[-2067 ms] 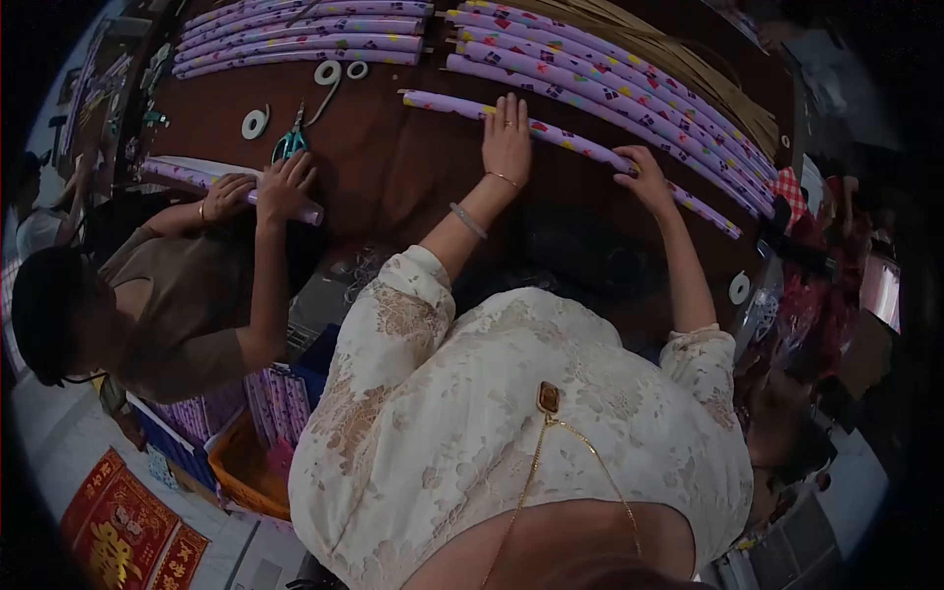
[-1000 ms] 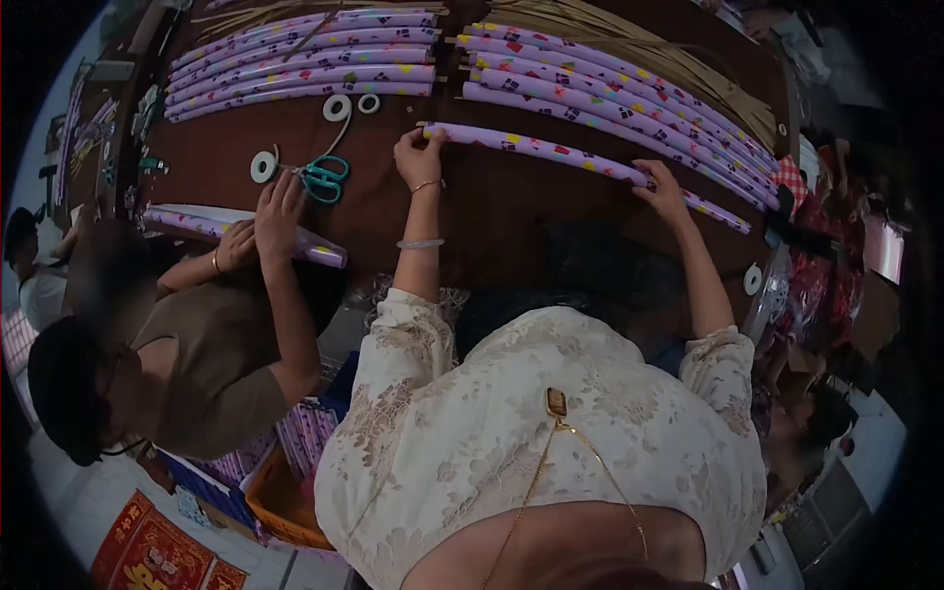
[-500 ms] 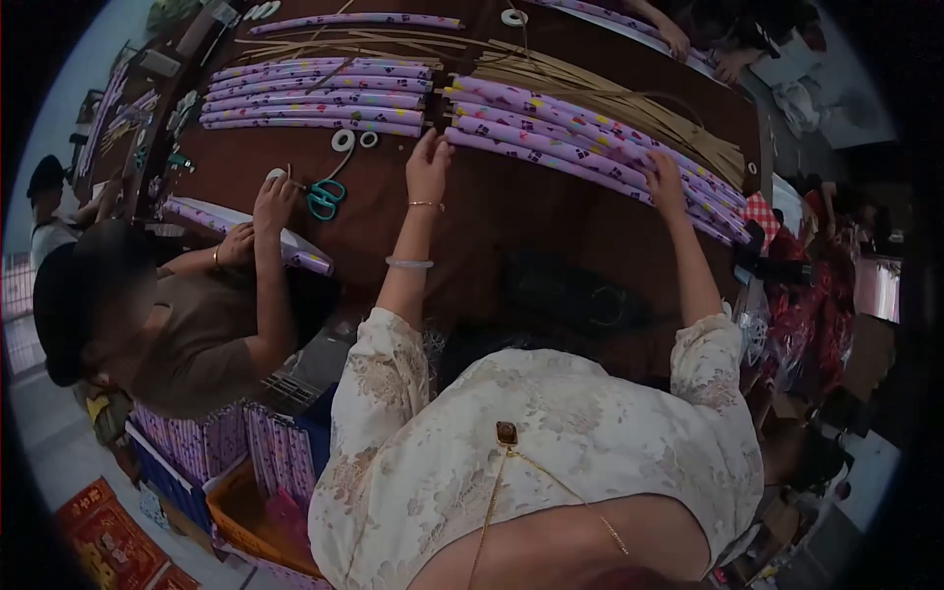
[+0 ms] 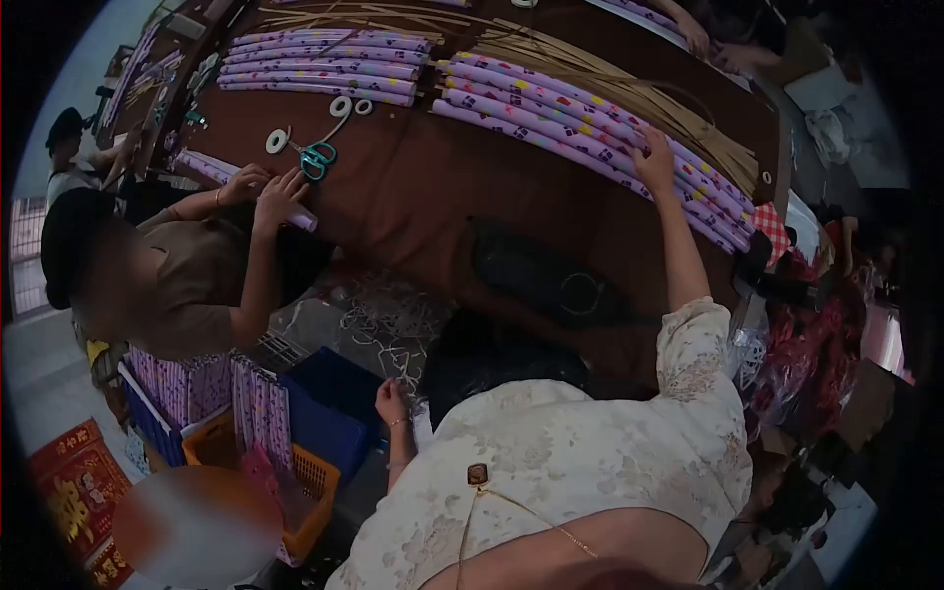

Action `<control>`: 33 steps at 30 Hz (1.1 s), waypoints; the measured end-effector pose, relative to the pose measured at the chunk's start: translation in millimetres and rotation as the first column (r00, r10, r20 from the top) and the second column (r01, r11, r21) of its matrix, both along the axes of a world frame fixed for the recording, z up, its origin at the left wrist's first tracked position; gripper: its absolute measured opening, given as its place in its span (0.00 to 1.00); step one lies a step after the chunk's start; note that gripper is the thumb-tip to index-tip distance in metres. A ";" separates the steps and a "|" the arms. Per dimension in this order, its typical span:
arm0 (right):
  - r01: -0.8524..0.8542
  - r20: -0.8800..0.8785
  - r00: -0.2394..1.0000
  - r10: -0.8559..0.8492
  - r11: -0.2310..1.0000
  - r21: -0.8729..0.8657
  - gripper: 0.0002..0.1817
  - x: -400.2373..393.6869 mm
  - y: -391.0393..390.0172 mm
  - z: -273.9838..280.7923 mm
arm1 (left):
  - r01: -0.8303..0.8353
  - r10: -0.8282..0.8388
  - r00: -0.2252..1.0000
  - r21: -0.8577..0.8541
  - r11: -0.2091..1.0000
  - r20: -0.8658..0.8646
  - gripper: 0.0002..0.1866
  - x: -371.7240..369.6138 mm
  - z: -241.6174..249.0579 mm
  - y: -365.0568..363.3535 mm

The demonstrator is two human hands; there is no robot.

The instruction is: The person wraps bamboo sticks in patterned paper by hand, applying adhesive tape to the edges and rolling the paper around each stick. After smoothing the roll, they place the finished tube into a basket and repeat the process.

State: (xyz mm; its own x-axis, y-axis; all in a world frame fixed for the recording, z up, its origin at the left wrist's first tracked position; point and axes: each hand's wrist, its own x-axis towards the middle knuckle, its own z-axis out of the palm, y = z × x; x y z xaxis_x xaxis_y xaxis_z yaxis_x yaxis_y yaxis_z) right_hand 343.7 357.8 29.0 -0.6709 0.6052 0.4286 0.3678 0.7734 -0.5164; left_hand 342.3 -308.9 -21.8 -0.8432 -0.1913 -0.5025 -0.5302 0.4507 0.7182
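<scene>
My right hand (image 4: 654, 162) rests on the right-hand group of purple patterned rolls (image 4: 551, 133), its fingers apart and touching the rolls toward their right end. Down by my left side, away from the table, my left hand (image 4: 391, 401) hangs with its fingers curled and nothing visible in it. Left of these rolls lies a second group of similar purple rolls (image 4: 315, 74), side by side. Long brown strips (image 4: 629, 84) lie behind the right-hand rolls.
At left, a co-worker's hands (image 4: 280, 195) hold another purple roll. Teal scissors (image 4: 315, 162) and white tape rolls (image 4: 340, 106) lie on the brown table cover (image 4: 403, 187). Below stand a blue crate (image 4: 329, 398) and an orange basket (image 4: 320, 482). A black bag-like item (image 4: 536, 270) lies at the near edge.
My left hand has left the rolls' left end and dropped to my side. My right hand stays on the rolls. The co-worker's hands have shifted, and the whole view has tilted slightly.
</scene>
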 end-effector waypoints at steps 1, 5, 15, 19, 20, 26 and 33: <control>0.037 0.021 0.999 -0.039 0.996 0.086 0.21 0.1 -3.0 3.7 | -0.050 0.047 0.998 0.064 0.997 0.045 0.11 16.2 -11.7 -15.9; 0.129 -0.148 0.984 -0.102 0.975 0.182 0.17 -11.3 -49.2 10.1 | -0.149 0.061 0.956 0.292 0.945 0.288 0.12 39.7 -31.9 -22.1; -0.816 -0.165 0.575 0.801 0.546 -0.191 0.11 -79.1 -346.6 23.2 | 0.517 -0.513 0.829 0.046 0.855 0.222 0.14 -6.3 -60.5 13.5; -0.797 0.021 0.579 0.815 0.571 -0.196 0.16 -85.7 -373.9 -4.1 | 0.450 -0.406 0.868 -0.109 0.886 0.286 0.18 -18.7 -62.2 16.3; -0.750 0.227 0.553 0.802 0.598 -0.283 0.20 -90.6 -363.0 10.1 | 0.552 -0.485 0.825 -0.234 0.800 0.290 0.22 -22.3 -73.4 8.1; -0.667 0.478 0.684 0.551 0.738 0.104 0.34 -99.6 -343.7 0.8 | -0.131 0.156 0.978 -0.174 0.976 0.138 0.17 0.7 -166.1 -97.0; -0.607 0.646 0.751 0.135 0.527 0.596 0.38 -81.3 -305.2 -7.7 | -0.682 0.734 0.676 -0.321 0.657 0.066 0.18 7.7 -203.3 -254.9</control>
State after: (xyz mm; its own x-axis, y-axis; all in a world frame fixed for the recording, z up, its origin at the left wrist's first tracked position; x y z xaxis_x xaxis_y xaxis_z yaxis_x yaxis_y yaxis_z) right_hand 262.4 52.6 21.3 -0.9825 -0.1315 0.1318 -0.0587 0.8904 0.4514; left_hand 350.1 -563.8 -225.1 -0.2993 -0.8309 -0.4691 -0.8663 0.0306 0.4987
